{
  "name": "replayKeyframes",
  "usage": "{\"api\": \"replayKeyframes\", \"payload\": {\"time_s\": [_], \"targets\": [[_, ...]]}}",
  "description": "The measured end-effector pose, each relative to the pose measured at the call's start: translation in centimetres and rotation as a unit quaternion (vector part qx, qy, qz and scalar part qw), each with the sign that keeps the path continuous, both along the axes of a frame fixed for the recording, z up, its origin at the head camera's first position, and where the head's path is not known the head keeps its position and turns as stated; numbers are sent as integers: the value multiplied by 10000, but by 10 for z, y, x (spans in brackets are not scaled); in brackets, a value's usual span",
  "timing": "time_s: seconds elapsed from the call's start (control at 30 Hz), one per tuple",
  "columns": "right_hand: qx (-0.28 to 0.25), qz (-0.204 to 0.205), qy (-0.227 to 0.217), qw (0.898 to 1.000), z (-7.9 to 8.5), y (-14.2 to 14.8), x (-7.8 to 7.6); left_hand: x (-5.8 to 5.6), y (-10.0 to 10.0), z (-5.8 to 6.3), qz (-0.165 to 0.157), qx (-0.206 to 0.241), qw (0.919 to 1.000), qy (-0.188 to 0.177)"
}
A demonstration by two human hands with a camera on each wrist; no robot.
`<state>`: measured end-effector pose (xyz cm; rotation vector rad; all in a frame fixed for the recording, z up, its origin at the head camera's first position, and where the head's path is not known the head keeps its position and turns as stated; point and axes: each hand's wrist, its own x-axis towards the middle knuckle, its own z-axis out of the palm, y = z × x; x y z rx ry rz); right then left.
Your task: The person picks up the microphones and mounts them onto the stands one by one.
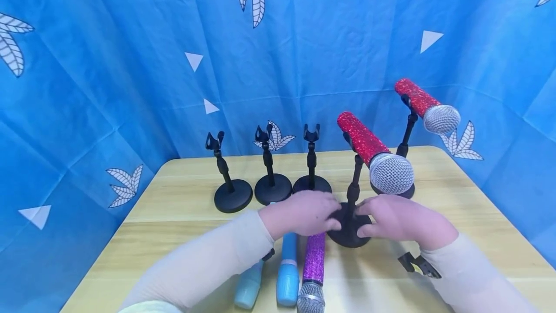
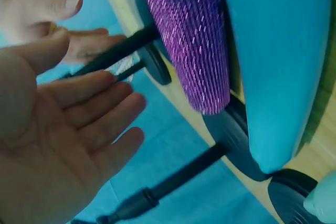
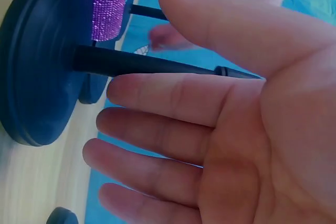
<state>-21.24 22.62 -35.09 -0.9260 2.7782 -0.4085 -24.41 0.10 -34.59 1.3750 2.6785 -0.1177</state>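
Note:
A red glittery microphone with a silver mesh head sits tilted in the clip of a black desk stand. My left hand is at the left side of this stand's round base, and the left wrist view shows its palm with fingers extended. On the opposite side my right hand reaches toward the pole; its fingers lie nearly straight beside the pole in the right wrist view. Neither hand grips anything. Below my left hand, a purple glittery microphone lies on the table.
A second red microphone rests on a stand at the back right. Three stands hold no microphone: the left one, the middle one and another. A blue microphone and a light teal one lie in front, partly under my left arm.

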Motion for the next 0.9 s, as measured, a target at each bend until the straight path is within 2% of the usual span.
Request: {"api": "replayKeyframes", "payload": {"time_s": [0.1, 0.2, 0.3, 0.43, 0.53, 0.7, 0.9], "targets": [[-9, 87, -76, 9999, -5, -2, 3, 7, 5, -8, -377, -544, 9976, -212], [86, 16, 18, 10000, -10, -6, 9, 13, 11, -13, -556, -1098, 9915, -428], [212, -188, 202, 9994, -16, -12, 14, 18, 16, -15, -439, -1578, 9855, -436], [280, -445, 392, 9978, -19, -17, 17, 18, 24, -17, -236, -1993, 9796, -129], [340, -565, 503, 9966, -21, -16, 15, 12, 30, -18, -159, -2079, 9780, -92], [558, -692, 738, 9933, -26, -11, 4, -8, 35, -17, 36, -1945, 9797, -482], [641, -893, 774, 9909, -33, -2, -11, -33, 43, -16, 257, -1788, 9799, -845]]}}
